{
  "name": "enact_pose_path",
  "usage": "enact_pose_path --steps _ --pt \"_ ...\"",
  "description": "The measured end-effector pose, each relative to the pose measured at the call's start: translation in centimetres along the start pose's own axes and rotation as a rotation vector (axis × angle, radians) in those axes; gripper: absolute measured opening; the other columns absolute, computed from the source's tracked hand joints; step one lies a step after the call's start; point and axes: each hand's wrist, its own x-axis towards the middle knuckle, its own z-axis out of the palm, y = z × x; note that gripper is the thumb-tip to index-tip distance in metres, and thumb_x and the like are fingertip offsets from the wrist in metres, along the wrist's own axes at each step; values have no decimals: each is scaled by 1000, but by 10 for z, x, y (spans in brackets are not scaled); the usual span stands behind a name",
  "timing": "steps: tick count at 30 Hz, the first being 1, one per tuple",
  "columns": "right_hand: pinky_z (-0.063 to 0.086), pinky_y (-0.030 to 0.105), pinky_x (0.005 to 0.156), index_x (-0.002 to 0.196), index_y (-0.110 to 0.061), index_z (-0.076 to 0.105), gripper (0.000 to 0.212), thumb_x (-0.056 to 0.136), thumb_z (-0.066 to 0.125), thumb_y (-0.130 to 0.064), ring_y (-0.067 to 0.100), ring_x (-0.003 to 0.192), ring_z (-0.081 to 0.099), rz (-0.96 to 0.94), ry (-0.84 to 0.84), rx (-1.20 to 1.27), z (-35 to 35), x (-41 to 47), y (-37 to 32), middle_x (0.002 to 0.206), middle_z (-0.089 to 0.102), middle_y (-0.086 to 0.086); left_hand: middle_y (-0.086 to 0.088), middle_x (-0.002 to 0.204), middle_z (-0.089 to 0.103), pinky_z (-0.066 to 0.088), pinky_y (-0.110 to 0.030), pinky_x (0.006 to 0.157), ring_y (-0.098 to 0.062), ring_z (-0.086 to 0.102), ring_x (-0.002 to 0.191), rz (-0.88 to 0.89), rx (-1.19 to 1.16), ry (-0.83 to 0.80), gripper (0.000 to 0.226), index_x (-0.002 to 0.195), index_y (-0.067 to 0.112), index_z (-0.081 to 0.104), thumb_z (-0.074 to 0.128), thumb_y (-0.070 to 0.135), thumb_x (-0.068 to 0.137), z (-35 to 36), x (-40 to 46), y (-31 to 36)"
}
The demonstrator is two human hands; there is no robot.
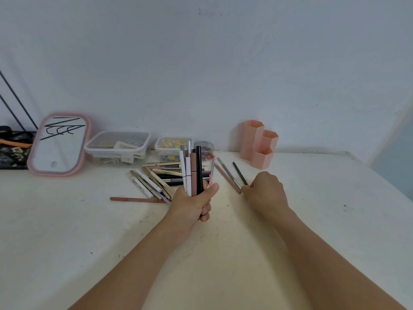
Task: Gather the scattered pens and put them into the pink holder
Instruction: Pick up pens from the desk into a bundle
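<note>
My left hand (194, 203) grips an upright bundle of pens (191, 168), white, pink-brown and black, above the table's middle. My right hand (267, 191) rests on the table with its fingers pinched on the near end of a thin dark pen (239, 172) that lies flat. A brown pen (226, 178) and a grey pen (225, 167) lie just left of it. A heap of gold, white and black pens (154, 177) is spread behind my left hand. One long brown pen (134, 199) lies apart at the left. The pink holder (259, 144), three hexagonal tubes, stands against the wall at the right.
A pink-framed mirror (59, 145) leans on the wall at the left, beside a dark patterned bag (13, 151). Two clear plastic boxes (117, 146) (173, 145) and a small round jar (206, 151) stand behind the pen heap. The white table (223, 253) ends at the right.
</note>
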Motion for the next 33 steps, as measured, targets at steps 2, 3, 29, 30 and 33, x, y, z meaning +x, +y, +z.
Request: enact_pose_path --steps 2,3,29,30,33 --pt "24 29 48 54 -13 36 40 82 64 -15 20 49 29 3 50 135 1 0 1 51 31 5 4 54 36 35 -24 41 -12 35 44 2 -4 7 37 62 24 53 79 27 88 0 0 1" --pt "29 29 51 54 -9 45 36 84 64 -14 19 50 35 -9 67 244 0 0 -1 52 37 10 3 54 35 34 -24 41 -12 34 44 2 -13 12 37 61 24 53 79 29 88 0 0 1" --pt "49 22 49 66 -4 70 11 77 69 -2 13 49 63 -473 -362 1014 10 -50 -47 56 70 6 -15 49 59 37 -24 37 -25 53 37 178 -41 200 44 62 6 66 90 42 71 3 4 -6" --pt "49 21 49 66 -2 70 11 77 70 -1 13 49 63 -490 -374 1006 11 -51 -47 56 70 8 -16 49 60 37 -24 37 -26 54 37 175 -47 208 42 65 4 65 89 39 71 3 5 -6" --pt "47 19 50 69 -1 73 9 77 74 -5 11 49 62 -527 -411 971 10 -52 -46 60 73 11 -14 51 60 38 -25 36 -23 55 37 141 -45 250 27 58 12 64 81 19 78 1 7 -8"
